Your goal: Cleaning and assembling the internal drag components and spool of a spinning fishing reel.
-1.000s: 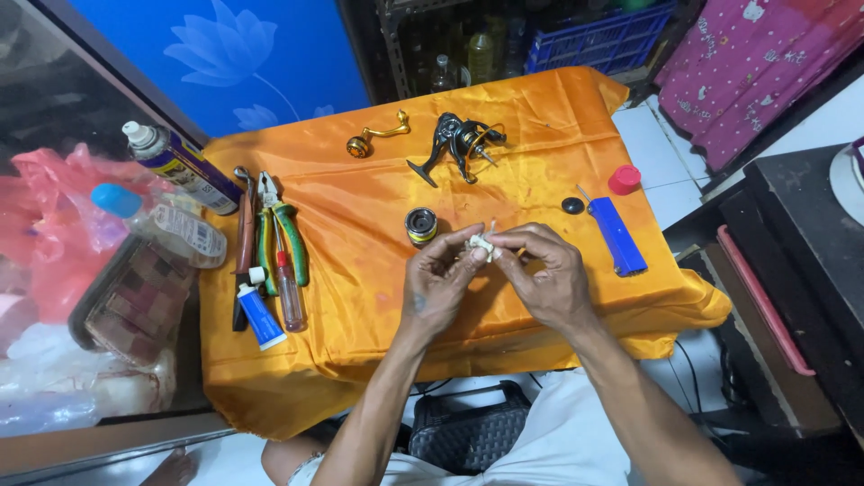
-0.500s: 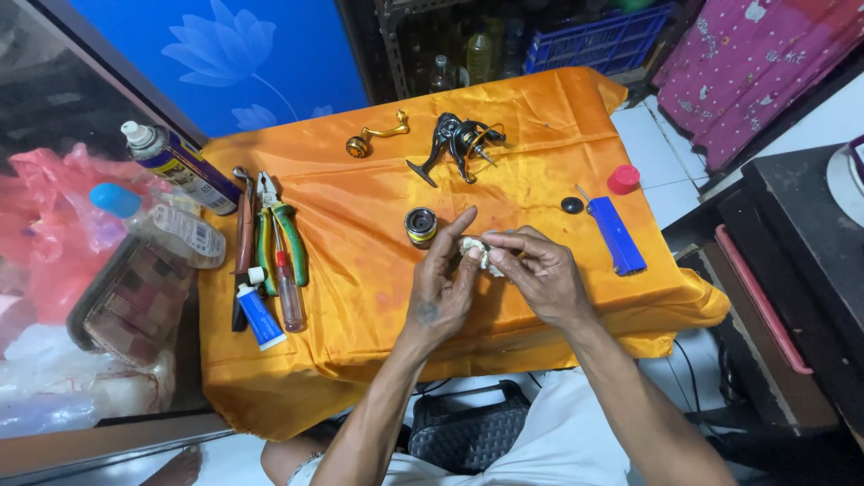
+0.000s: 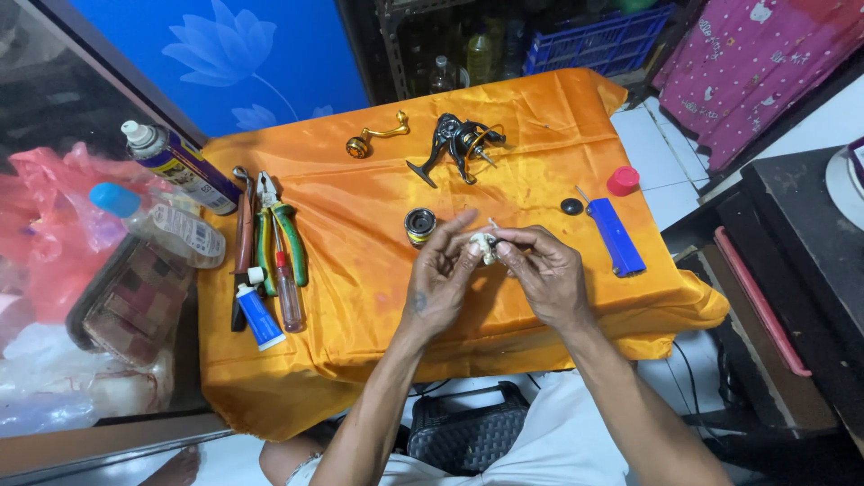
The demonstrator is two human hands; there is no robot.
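My left hand and my right hand meet above the orange cloth on the table. Between their fingertips is a small white part, pinched by the right thumb and fingers while the left fingers touch it with the index raised. A small dark spool lies on the cloth just left of the hands. A black fishing reel body rests farther back, and a gold reel handle lies to its left.
Pliers, a small tube and a thin oil bottle lie at the cloth's left. A spray can and a plastic bottle sit beyond. A blue flat tool, a black disc and a red cap lie right.
My left index finger has lifted away from the white part and the left fingers have spread. The hands stay in the same place over the cloth.
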